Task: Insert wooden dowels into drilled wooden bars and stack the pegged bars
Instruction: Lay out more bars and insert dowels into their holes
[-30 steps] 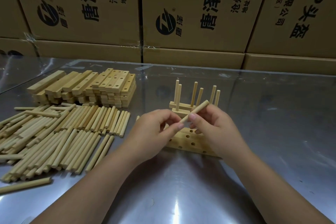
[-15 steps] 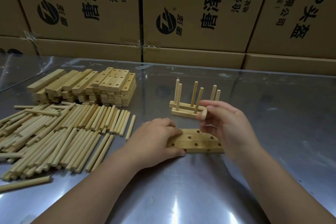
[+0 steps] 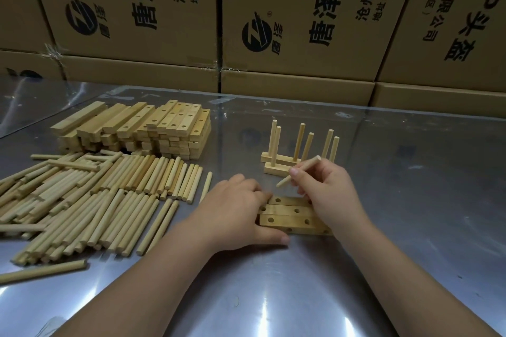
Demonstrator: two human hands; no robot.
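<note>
Three drilled wooden bars (image 3: 290, 216) lie side by side on the metal table, holes up. My left hand (image 3: 235, 208) grips their left end, thumb along the near side. My right hand (image 3: 328, 191) hovers over their right end and pinches a single dowel (image 3: 299, 171), tilted with its lower tip just above the far bar. Behind them stand two pegged bars (image 3: 276, 164) with several upright dowels.
Loose dowels (image 3: 90, 200) are spread over the left of the table (image 3: 410, 200), one stray dowel (image 3: 43, 272) near the front edge. A stack of drilled bars (image 3: 142, 128) sits behind them. Cardboard boxes (image 3: 301, 22) wall off the back.
My left hand left the dowel and came down onto the bars' left end. My right hand brought the dowel down, tip toward the far bar.
</note>
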